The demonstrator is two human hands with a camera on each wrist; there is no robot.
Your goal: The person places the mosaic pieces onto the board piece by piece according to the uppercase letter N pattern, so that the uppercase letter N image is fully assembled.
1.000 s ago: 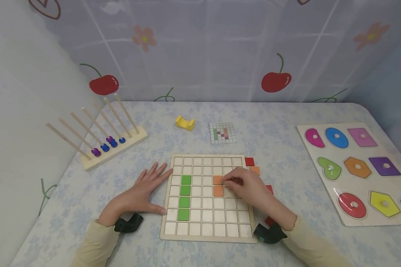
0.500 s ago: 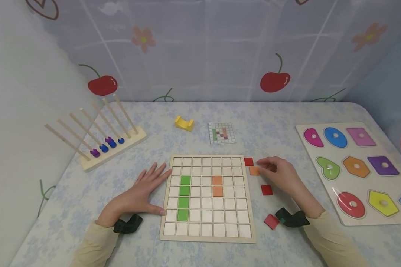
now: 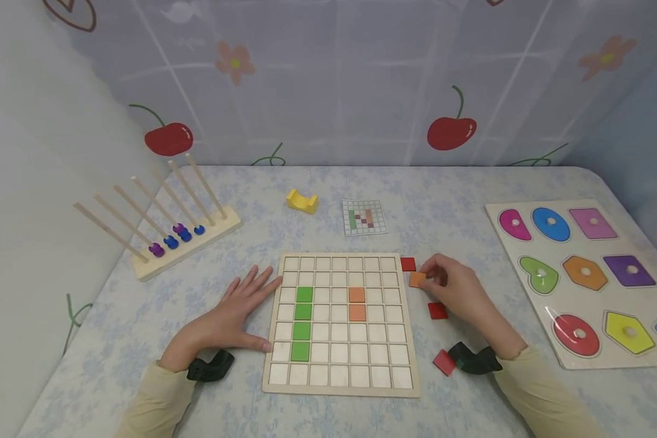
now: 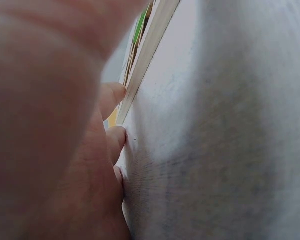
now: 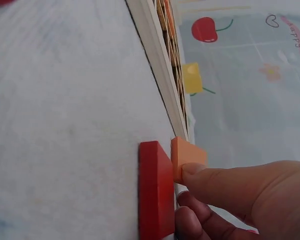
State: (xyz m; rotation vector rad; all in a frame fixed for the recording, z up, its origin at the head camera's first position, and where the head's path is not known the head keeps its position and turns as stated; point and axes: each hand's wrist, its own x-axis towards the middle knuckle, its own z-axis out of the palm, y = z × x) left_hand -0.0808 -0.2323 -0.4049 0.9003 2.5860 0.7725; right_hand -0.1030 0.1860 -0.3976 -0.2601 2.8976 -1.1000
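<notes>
A wooden grid board (image 3: 330,353) lies flat on the table, with several green tiles (image 3: 301,331) in one column and two orange tiles (image 3: 357,303) in another. Along its left edge, my left hand (image 3: 235,313) rests with fingers spread, index fingertip and thumb against the frame; the left wrist view shows fingertips at the board's side. To the right of the board my right hand (image 3: 457,289) pinches a loose orange tile (image 3: 417,279) between thumb and fingers. In the right wrist view the thumb presses on that orange tile (image 5: 187,155), and a red tile (image 5: 157,192) stands closer to the camera.
Three red tiles lie right of the board: one by its corner (image 3: 408,264), a second red tile (image 3: 437,311) and a third (image 3: 444,362). Behind are a pattern card (image 3: 364,218) and a yellow arch block (image 3: 302,201). A peg rack (image 3: 188,246) stands left, a knob puzzle (image 3: 580,286) right.
My right hand has moved right, off the upper placed orange tile on the board, and has taken hold of the loose orange tile. The left hand has stayed in place.
</notes>
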